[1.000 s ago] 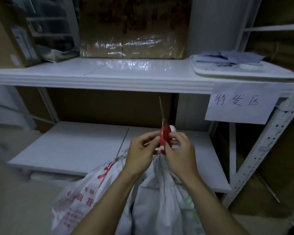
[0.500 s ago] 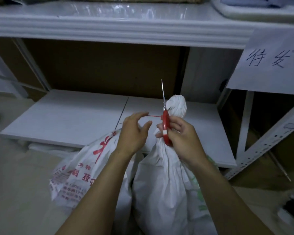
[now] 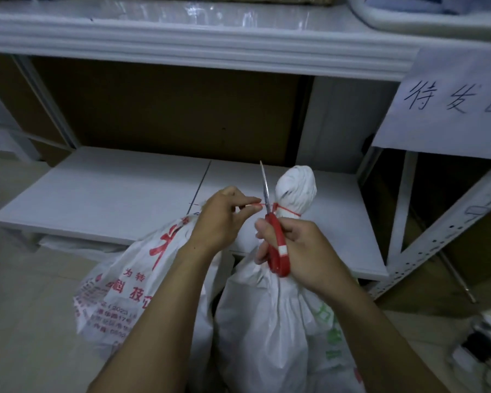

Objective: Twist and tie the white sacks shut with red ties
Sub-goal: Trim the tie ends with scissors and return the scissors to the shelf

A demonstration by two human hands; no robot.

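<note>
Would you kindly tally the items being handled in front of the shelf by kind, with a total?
White sacks: 2, one with red print and one tied at the neck
Red ties: 1, around the twisted neck, its tail pinched by the left hand
Red-handled scissors: 1, held in the right hand
Total: 4

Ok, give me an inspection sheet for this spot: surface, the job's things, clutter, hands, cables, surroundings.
Surface: low white shelf, bare where visible.
Job's things: right sack twisted shut, red tie wound round its neck; scissors at the tie's loose end; left sack, red print, top hidden behind the arm.
Clutter: blurred dark objects on the floor, right.
Hands: left hand pinches the tie's end taut; right hand grips the scissors.
Cables: nothing seen.
Surroundings: upper shelf; handwritten paper sign; perforated rack post.
</note>
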